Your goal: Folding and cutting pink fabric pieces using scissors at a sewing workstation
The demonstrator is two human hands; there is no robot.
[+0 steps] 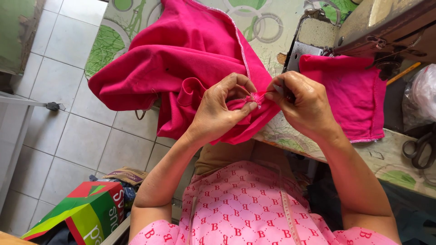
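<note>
- The bright pink knit fabric garment [181, 59] is a large, soft, crumpled heap, folded over itself in deep creases; it lies on the table and spills over the table's near edge toward the person's lap.
- A line of pale stitching [244, 50] runs along one edge of the garment, from the top of the heap down to the spot between the two hands.
- The left hand [222, 109] is closed on a bunched fold of the garment, thumb and forefinger pinching the seam edge, the other fingers curled under the cloth.
- The right hand [302, 102] is closed too, its fingertips pinching the same seam edge just beside the left fingertips, so the short stitched stretch is pulled taut between them; whether it also holds something small I cannot tell.
- A second flat piece of the same pink cloth [349, 97] lies on the table under the worn metal sewing machine [386, 27], just right of the right hand.
- The patterned table cover with green and grey rings [268, 20] shows around the garment.
- Dark metal scissors [420, 147] lie at the table's right end, well apart from the hands.
- A red and green cardboard box [86, 213] stands on the white tiled floor [72, 131] at lower left.
</note>
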